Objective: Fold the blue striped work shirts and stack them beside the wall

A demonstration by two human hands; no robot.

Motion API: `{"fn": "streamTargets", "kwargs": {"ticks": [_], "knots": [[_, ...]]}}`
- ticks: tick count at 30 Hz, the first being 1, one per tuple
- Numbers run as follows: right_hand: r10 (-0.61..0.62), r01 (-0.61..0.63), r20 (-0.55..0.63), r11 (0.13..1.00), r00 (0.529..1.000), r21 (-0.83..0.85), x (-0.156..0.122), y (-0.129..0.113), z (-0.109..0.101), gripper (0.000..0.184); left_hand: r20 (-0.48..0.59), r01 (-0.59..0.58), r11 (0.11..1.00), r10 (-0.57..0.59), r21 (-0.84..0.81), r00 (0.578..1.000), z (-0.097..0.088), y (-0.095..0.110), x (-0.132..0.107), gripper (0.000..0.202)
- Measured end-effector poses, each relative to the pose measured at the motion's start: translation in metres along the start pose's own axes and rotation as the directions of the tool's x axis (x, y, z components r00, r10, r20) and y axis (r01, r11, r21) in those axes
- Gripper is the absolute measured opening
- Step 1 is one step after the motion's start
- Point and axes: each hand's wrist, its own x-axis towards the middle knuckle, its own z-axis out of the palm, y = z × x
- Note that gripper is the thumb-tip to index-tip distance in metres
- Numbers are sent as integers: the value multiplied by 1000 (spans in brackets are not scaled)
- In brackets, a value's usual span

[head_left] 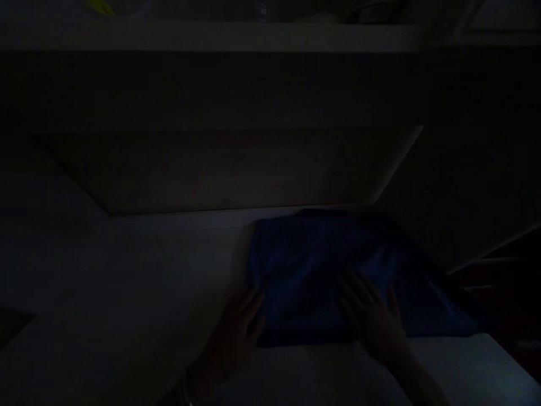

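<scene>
A dark blue piece of cloth (296,270), perhaps a garment, lies spread on a pale surface (177,282). Its kind is hard to make out in the dim light. My right hand (374,318) rests on top of the cloth, fingers stretched out and the thumb apart. At the cloth's left edge is my left hand (239,324), its fingers slightly bent and apart, touching or very near the fabric. Neither hand visibly grips anything. A band circles my left wrist.
Behind the cloth stands a wall with a recessed panel (236,169). Above it runs a shelf (211,36) with a yellow item (100,7) and other unclear things. The pale surface ends at the lower right, beside a dark reddish area (502,282).
</scene>
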Motion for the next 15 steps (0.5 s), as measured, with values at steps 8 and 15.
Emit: {"fn": "streamTargets", "kwargs": {"ticks": [8, 15], "knots": [[-21, 28, -117, 998, 993, 59, -37, -19, 14, 47, 53, -4, 969, -10, 245, 999, 5, 3, -91, 56], [260, -273, 109, 757, 959, 593, -89, -122, -1, 43, -313, 392, 901, -433, -188, 845, -57, -58, -163, 40]]}}
